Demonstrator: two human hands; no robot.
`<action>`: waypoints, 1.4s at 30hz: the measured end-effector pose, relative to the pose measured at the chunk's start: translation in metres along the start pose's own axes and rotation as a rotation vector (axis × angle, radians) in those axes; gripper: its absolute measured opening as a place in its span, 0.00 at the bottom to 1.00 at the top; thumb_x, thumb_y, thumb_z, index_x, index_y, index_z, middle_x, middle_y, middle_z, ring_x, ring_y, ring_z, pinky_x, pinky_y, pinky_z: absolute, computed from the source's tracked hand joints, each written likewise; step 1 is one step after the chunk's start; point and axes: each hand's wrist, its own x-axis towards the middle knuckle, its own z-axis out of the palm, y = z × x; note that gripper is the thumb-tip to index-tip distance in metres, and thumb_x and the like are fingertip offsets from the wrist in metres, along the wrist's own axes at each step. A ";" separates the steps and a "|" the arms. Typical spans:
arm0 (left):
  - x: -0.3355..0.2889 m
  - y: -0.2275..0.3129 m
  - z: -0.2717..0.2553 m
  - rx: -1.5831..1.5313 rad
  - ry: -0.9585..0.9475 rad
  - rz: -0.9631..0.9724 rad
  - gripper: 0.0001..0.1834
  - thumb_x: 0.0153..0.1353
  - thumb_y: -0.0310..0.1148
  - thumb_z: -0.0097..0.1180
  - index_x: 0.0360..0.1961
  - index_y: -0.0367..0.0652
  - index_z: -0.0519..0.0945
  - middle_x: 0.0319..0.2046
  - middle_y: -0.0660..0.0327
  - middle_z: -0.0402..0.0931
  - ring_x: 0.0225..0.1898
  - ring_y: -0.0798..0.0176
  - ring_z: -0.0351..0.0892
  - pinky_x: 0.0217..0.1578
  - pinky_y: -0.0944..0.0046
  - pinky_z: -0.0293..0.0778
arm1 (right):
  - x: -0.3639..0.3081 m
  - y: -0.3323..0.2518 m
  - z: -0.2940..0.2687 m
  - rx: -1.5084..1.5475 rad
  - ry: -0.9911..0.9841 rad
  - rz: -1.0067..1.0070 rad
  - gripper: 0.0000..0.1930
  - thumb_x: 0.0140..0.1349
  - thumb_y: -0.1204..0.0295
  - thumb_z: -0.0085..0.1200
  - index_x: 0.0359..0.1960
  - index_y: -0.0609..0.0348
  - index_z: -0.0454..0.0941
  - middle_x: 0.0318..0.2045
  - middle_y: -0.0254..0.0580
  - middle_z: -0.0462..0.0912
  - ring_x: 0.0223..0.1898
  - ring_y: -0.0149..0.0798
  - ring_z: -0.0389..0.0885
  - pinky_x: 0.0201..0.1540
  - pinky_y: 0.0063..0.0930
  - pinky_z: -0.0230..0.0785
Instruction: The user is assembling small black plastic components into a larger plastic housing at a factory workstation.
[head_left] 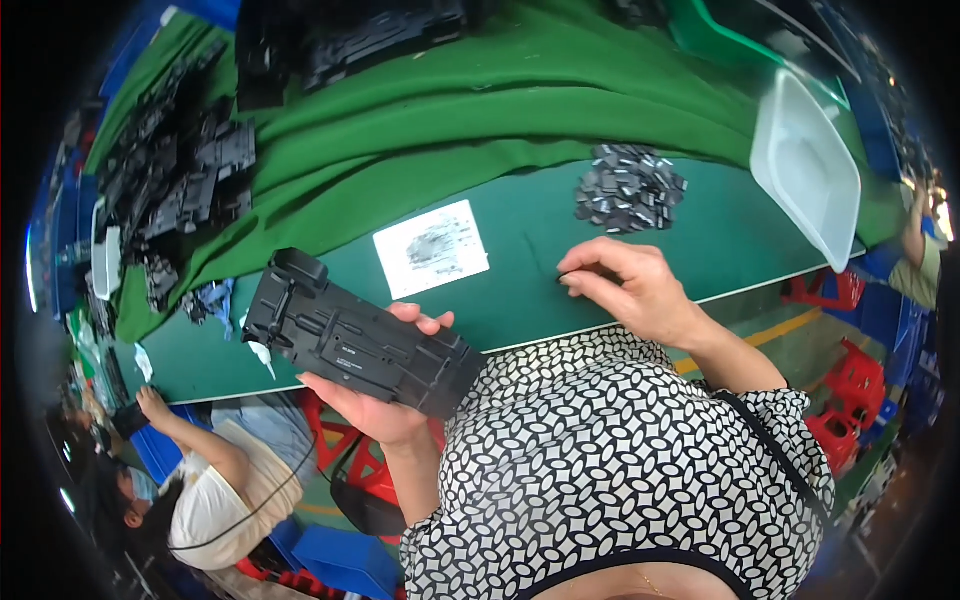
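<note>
Clearly, left of centre, the left hand (372, 408) grasps a black plastic chassis (362, 348), long axis slanting toward lower right; rightward, well apart, the right hand (640, 290) pinches a small dark piece (562, 278).

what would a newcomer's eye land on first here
Probably the black toy vehicle chassis in the left hand, left of centre. Next come the heap of small dark pieces beyond the right hand, which pinches a tiny dark piece, and the white tray at the far right.
</note>
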 end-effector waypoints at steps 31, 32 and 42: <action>-0.072 -0.038 0.032 0.172 -0.036 0.146 0.37 0.61 0.66 0.31 0.51 0.41 0.67 0.40 0.58 0.75 0.37 0.67 0.77 0.36 0.69 0.73 | -0.038 0.066 0.007 0.063 -0.095 -0.215 0.10 0.62 0.81 0.49 0.44 0.69 0.73 0.36 0.41 0.78 0.36 0.29 0.77 0.41 0.20 0.71; -0.073 -0.037 0.034 0.160 0.002 0.135 0.37 0.60 0.66 0.31 0.49 0.41 0.68 0.39 0.59 0.75 0.37 0.67 0.77 0.36 0.70 0.73 | -0.037 0.069 0.006 0.043 -0.066 -0.234 0.08 0.62 0.81 0.49 0.43 0.69 0.73 0.35 0.40 0.77 0.36 0.30 0.77 0.40 0.19 0.71; -0.090 -0.033 0.039 0.312 0.163 0.294 0.39 0.57 0.69 0.34 0.43 0.40 0.72 0.34 0.61 0.76 0.32 0.69 0.76 0.31 0.71 0.72 | -0.028 0.059 0.011 0.064 -0.065 -0.112 0.08 0.65 0.74 0.47 0.44 0.62 0.70 0.29 0.36 0.74 0.30 0.25 0.71 0.35 0.16 0.64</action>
